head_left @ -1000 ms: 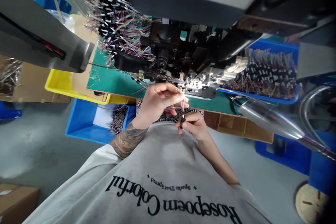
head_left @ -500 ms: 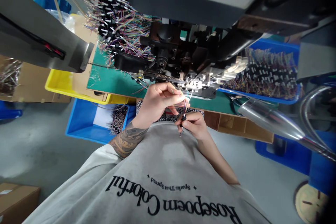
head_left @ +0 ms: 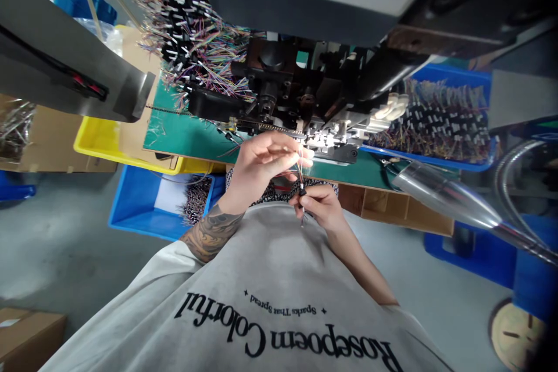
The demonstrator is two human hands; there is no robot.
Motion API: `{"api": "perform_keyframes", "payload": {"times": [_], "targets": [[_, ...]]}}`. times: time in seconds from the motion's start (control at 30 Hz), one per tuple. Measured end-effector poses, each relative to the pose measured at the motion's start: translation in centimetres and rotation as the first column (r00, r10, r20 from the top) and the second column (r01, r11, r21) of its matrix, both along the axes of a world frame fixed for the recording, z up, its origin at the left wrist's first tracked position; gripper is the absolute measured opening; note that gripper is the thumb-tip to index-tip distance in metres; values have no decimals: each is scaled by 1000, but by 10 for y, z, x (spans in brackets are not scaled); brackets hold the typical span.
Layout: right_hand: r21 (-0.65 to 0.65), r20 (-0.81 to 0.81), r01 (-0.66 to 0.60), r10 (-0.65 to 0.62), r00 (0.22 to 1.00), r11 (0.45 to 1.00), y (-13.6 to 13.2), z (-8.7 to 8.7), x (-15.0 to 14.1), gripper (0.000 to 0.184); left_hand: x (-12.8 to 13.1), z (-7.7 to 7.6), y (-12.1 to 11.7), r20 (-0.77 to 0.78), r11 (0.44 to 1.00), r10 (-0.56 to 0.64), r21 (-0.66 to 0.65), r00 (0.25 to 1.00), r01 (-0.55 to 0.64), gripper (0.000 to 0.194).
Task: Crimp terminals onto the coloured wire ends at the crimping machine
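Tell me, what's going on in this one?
A person sits or stands at a machine, both hands at one small wired part. The right hand pinches its black piece; the left hand is at its thin wires, seemingly pinching some, near the machine's brightly lit front. Similar parts are heaped left of the machine, and more fill a blue bin to its right.

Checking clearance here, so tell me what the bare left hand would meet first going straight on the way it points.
The left hand would probably meet the shiny, brightly lit metal tooling of the black metal machine first, though depth is unclear.
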State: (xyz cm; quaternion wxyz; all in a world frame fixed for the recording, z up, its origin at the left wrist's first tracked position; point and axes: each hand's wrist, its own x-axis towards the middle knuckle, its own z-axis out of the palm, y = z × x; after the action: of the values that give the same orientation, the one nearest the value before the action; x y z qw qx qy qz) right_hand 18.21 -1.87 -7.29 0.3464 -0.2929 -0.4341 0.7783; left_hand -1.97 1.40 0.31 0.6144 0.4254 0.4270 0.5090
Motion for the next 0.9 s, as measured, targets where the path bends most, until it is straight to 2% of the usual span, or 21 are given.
{"api": "perform_keyframes", "payload": {"times": [0.1, 0.23, 0.4, 0.67, 0.77, 0.83, 0.9], "targets": [[-8, -13, 4, -4, 1000, 1000, 0, -1, 1, 19, -4, 1, 1, -38, 996, 67, 56, 997, -64, 32], [6, -37, -12, 12, 999, 1000, -1, -6, 3, 22, -4, 5, -2, -102, 996, 72, -47, 992, -77, 54], [-35, -14, -47, 46, 999, 998, 0, -3, 4, 27, -2, 5, -4, -97, 987, -4, -161, 995, -12, 34], [32, 10, -102, 102, 995, 994, 2, 7, 13, 21, -3, 3, -1, -139, 989, 44, -136, 989, -63, 30], [85, 58, -131, 126, 990, 988, 8, 10, 34, 21, -8, 3, -1, -169, 995, 39, -87, 985, -54, 28], [146, 155, -228, 206, 966, 963, 16, 18, 62, 23, -13, 4, -3, -193, 997, -6, -72, 981, -8, 28], [216, 292, -352, 284, 913, 911, 23, 31, 99, 27, -19, 3, -8, -237, 991, -121, -82, 964, 105, 30]]}}
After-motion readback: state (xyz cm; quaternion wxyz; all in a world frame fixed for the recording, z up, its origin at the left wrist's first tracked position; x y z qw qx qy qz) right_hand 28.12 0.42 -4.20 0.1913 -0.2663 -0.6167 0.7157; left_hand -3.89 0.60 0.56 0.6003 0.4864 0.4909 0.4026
